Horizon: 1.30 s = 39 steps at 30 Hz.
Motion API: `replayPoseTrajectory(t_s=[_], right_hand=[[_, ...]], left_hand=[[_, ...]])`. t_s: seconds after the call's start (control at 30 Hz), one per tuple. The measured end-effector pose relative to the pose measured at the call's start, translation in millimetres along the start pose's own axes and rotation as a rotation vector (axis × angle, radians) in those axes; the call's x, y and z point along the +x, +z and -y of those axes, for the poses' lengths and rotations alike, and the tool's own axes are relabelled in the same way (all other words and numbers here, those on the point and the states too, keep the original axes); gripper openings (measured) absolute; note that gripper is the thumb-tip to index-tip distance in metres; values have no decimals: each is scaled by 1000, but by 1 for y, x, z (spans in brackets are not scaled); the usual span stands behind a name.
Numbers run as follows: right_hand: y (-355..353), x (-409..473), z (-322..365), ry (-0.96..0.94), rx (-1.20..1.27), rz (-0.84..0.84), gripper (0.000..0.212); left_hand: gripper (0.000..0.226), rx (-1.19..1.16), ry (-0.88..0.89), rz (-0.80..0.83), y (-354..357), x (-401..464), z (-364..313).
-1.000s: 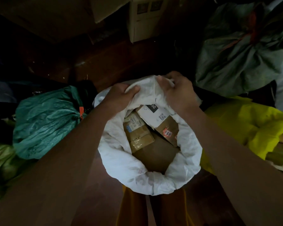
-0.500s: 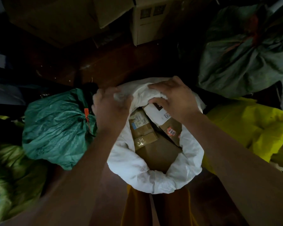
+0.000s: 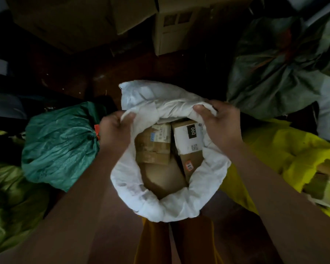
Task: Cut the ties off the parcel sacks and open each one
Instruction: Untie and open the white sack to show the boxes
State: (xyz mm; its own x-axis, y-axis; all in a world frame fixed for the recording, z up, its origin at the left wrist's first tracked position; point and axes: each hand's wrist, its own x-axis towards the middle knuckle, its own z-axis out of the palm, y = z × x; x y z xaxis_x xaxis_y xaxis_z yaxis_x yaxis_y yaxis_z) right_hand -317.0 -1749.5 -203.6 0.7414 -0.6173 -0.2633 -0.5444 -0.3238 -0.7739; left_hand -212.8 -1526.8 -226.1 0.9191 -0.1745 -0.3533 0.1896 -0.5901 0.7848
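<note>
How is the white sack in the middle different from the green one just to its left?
The white sack is open, its rim rolled down, while the teal green sack is bunched shut with an orange tie. Cardboard parcels show inside the white sack; the green sack's contents are hidden. The left hand and right hand grip the white sack's rim; neither holds the green one. Both are crinkled and sit on the floor.

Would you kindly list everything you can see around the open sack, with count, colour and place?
white sack: one, white, centre, open, rim rolled down
parcels: at least three, brown cardboard, inside it
green sack: one, teal, left, tied
orange tie: one, on its neck
grey-green sack: one, upper right, tied
yellow sack: one, right
cardboard boxes: several, top, dim
left hand: grips rim, left side
right hand: grips rim, right side
</note>
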Motion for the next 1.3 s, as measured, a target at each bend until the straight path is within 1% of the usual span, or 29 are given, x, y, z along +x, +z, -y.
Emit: replayPoseTrajectory(t_s=[0.03, 0.1, 0.17, 0.27, 0.3, 0.37, 0.4, 0.47, 0.5, 0.53, 0.57, 0.6, 0.63, 0.67, 0.7, 0.73, 0.8, 0.83, 0.93, 1.0, 1.1, 1.17, 1.3], right_hand=[[-3, -3, 2, 57, 63, -12, 23], [-7, -10, 3, 167, 191, -48, 25], [-7, -14, -1, 271, 319, -86, 30], [-5, -12, -14, 464, 372, -81, 25], [-5, -10, -20, 497, 362, -56, 23], [-6, -6, -30, 514, 298, 1, 21], [-7, -4, -35, 495, 175, 40, 26], [-12, -1, -41, 362, -268, 70, 36], [-13, 0, -39, 225, -475, 25, 34], [-13, 2, -33, 52, -568, -23, 31], [-11, 3, -25, -114, -561, -17, 36], [-8, 5, -17, -257, -489, 50, 44], [-2, 8, -10, -359, -415, 152, 47], [6, 10, -5, -424, -393, 257, 47], [14, 11, -1, -449, -437, 340, 47], [21, 14, 0, -456, -509, 387, 48], [28, 21, -4, -437, -599, 380, 47], [29, 24, -6, -427, -600, 352, 46], [28, 34, -13, -371, -569, 308, 46], [26, 41, -14, -337, -562, 301, 53], [24, 49, -14, -325, -630, 310, 62], [27, 52, -14, -339, -676, 308, 62], [35, 52, -16, -348, -654, 247, 46]], left_hand=[[34, -98, -36, 6, -2, 6, -5], [38, -167, -78, -9, -2, 14, -16], [44, -166, -172, -21, 4, 28, -26], [63, -89, -271, 73, 19, 48, -32], [63, -88, -298, 106, 25, 51, -32], [49, -22, -293, 133, 36, 47, -31], [45, 32, -264, 130, 40, 43, -29], [45, 98, -197, 121, 46, 37, -26], [47, 124, -174, 113, 48, 37, -26], [49, 155, -166, 106, 49, 39, -27], [50, 179, -161, 106, 50, 41, -30], [49, 191, -150, 114, 53, 43, -34], [49, 193, -133, 130, 54, 44, -37], [49, 196, -109, 141, 55, 45, -41], [49, 198, -76, 148, 55, 44, -45], [47, 196, -34, 148, 55, 42, -48], [34, 223, 26, 135, 52, 34, -53], [33, 303, 38, 113, 49, 28, -55], [47, 618, 75, -6, 39, -3, -56], [57, 698, 84, -82, 37, -31, -56], [78, 764, -21, -95, 44, -68, -44], [78, 693, -59, -88, 48, -79, -33], [52, 378, 13, -133, 44, -69, -12]])
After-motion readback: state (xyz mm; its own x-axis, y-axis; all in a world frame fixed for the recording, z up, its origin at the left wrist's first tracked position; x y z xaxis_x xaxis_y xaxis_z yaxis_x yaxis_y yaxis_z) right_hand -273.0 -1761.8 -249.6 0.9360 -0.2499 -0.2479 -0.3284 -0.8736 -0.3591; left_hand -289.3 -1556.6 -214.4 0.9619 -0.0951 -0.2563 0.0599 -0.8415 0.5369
